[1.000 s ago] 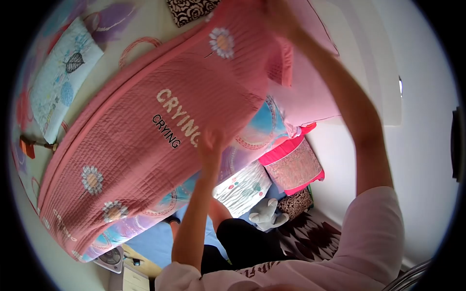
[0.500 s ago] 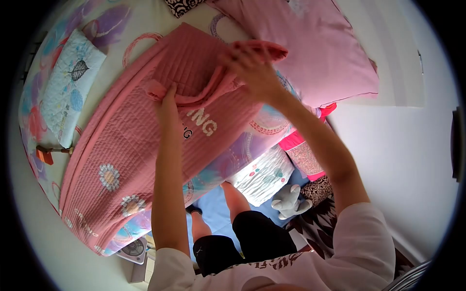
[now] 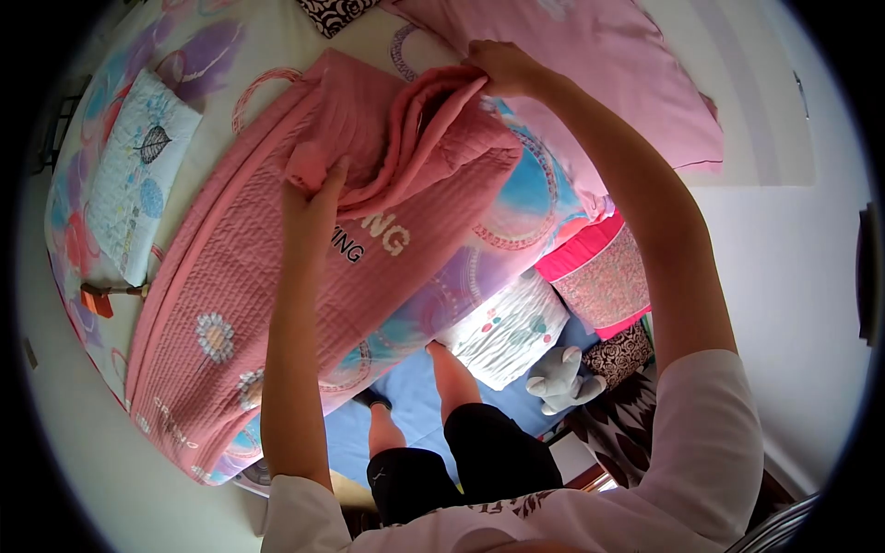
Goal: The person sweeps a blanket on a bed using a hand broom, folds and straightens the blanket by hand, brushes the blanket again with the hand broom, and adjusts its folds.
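Currently both hands are on the pink-red quilted fabric cover with daisy motifs (image 3: pixel 387 276), which lies across the bed with blue-purple patterned bedding (image 3: pixel 544 184), running from about 8 to 12 o'clock in view. Left hand (image 3: pixel 316 198), at 10–11, is narrow: thumb and fingers closed on a bunched piece of the cover. Right hand (image 3: pixel 502 69), near 12–1, grips the raised edge; fingertips partly hidden. Between them the cover is folded back in a loose loop. Pale letters "NG" show just below the fold, dark lettering beside them, rest hidden.

Around it: light-blue pillow with leaf print (image 3: pixel 146 175) at 9–10, orange object with brown handle (image 3: pixel 97 300) at 9, can't tell what it is. Black-and-white floral cushion (image 3: pixel 336 11) at 11, cut by frame. Plain pink fabric pillow (image 3: pixel 608 92) at 1, near right hand.

Beyond the bed's near side: hot-pink cushion with speckled panel (image 3: pixel 604 276) at 3, white crinkled cloth item with red and green dots (image 3: pixel 507 336) and grey plush toy (image 3: pixel 560 380) at 4–5, toy just beside dark floral cushion (image 3: pixel 619 355) at 4.
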Motion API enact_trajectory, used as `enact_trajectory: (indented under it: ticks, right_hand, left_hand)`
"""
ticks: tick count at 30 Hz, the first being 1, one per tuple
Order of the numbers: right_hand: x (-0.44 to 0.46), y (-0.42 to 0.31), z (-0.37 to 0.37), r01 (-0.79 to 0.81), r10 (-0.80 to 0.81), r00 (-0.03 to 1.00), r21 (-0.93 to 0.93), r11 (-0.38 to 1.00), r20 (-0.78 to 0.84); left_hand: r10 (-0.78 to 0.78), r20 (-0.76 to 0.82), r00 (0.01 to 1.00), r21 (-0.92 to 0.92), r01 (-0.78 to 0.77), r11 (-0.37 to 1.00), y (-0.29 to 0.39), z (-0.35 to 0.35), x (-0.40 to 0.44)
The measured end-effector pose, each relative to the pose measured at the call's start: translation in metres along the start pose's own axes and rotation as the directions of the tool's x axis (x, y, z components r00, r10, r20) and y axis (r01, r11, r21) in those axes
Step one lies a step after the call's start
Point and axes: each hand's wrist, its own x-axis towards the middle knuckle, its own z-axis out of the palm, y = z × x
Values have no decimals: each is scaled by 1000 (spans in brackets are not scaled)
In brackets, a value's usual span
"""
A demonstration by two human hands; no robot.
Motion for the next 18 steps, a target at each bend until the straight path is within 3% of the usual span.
enact_trajectory:
  ticks: [1, 3, 4, 6, 7, 9, 10, 12, 14, 16, 17, 18]
  right_hand:
    - [-6, 5, 5, 1, -1, 1000, 0, 1000, -3]
    - [-34, -9, -2, -44, 74, 988, 212, 976, -135]
    - [-53, -23, -14, -77, 95, 991, 176, 981, -97]
    - [-107, -58, -37, -128, 130, 991, 93, 987, -21]
    - [-136, -80, -46, -112, 120, 992, 137, 984, -50]
    - [-188, -135, -83, -185, 127, 957, 214, 959, 260]
    - [-209, -162, -108, -125, 48, 971, 324, 938, 236]
    - [-242, -193, -139, -54, -11, 994, 558, 828, 112]
    - [-265, -178, -185, -129, 111, 992, 584, 801, 66]
    - [-288, -151, -214, -232, 320, 947, 622, 748, -31]
    - [-301, -120, -206, -277, 421, 896, 564, 778, -141]
    - [-304, -100, -230, -452, 587, 807, 705, 547, 62]
  left_hand:
    - [3, -1, 1000, 1, -3, 1000, -4, -6, 0]
    - [-163, 31, 986, 103, 159, 982, -13, -35, 1]
    - [-157, 33, 987, 111, 152, 982, -5, -43, -1]
    - [-417, -275, 866, 125, 462, 878, 19, -56, -9]
    - [-411, -245, 878, 32, 431, 902, 21, -74, -10]
    - [-389, -222, 894, -248, 334, 909, 39, -107, 0]
    - [-387, -238, 891, -434, 259, 863, 58, -107, 5]
    - [-246, -269, 931, -477, 93, 874, 123, -66, 12]
    - [-55, -119, 991, -278, 20, 960, 195, 15, 19]
    - [-59, 310, 949, -333, 166, 928, 210, 28, 102]
    - [143, 804, 577, -479, 486, 731, 203, 41, 163]
    - [313, 714, 627, -191, -255, 948, 209, 92, 176]
